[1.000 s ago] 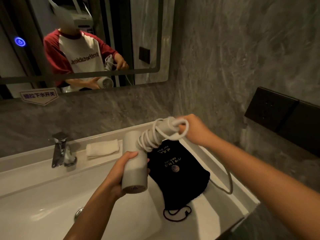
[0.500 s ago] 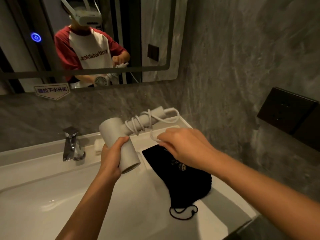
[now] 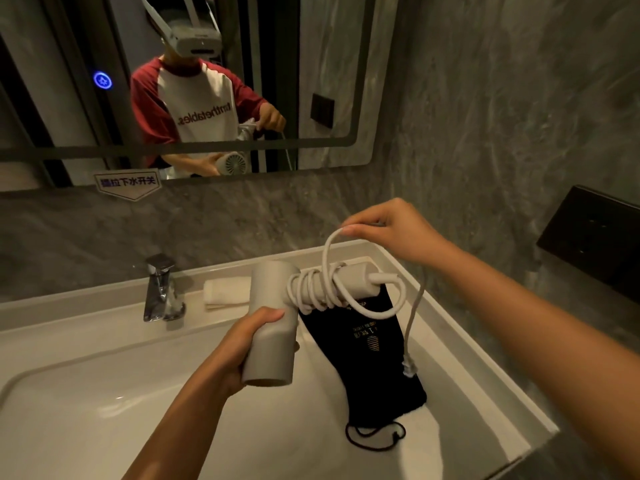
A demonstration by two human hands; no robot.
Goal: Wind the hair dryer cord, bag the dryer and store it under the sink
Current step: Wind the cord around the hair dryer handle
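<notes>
My left hand (image 3: pixel 242 348) grips the barrel of the white hair dryer (image 3: pixel 272 327) above the sink, with its handle pointing right. Several turns of the white cord (image 3: pixel 317 289) are wound around that handle. My right hand (image 3: pixel 394 230) is raised above the handle and pinches a loop of the cord; the loose end with the plug (image 3: pixel 409 368) hangs down from it. Below the dryer, a black drawstring bag (image 3: pixel 374 358) lies flat on the right side of the white sink (image 3: pixel 104 393).
A chrome faucet (image 3: pixel 161 289) stands at the back of the sink, with a folded white towel (image 3: pixel 227 292) beside it. A mirror (image 3: pixel 173 81) hangs on the grey marble wall, and a black wall panel (image 3: pixel 595 233) sits at the right.
My right hand rose from beside the handle to above it, pulling a cord loop up. The dryer tilted so its barrel points down towards me. The camera view shifted slightly.
</notes>
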